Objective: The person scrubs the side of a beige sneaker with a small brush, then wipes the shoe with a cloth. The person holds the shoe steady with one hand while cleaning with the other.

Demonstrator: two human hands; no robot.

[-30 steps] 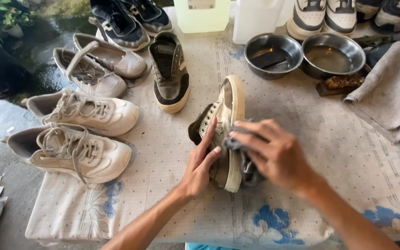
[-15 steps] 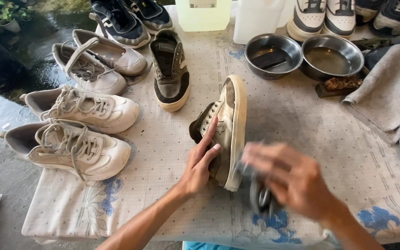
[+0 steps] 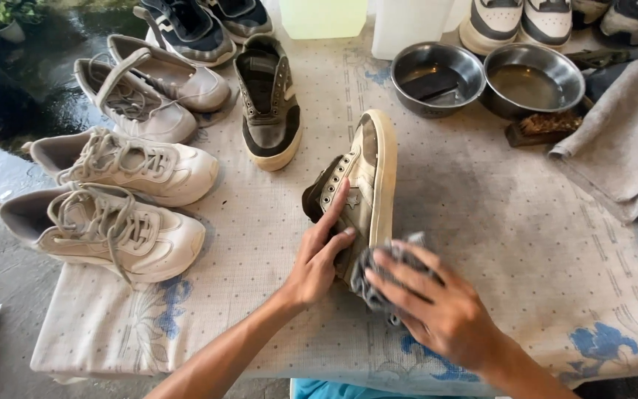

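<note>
On shoe (image 3: 363, 185), hands: left (image 3: 323, 255) flat, right (image 3: 437, 310) gripping cloth (image 3: 378, 277).

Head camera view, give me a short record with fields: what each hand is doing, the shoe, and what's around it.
left hand: flat on the upper of the tan sneaker, steadying it
right hand: presses a grey cloth against the sneaker's heel end
sneaker pose: on its side, sole edge facing right
surface: patterned tablecloth
left of it: pairs of pale laced sneakers
behind: two metal bowls, a brush, grey towel
</note>
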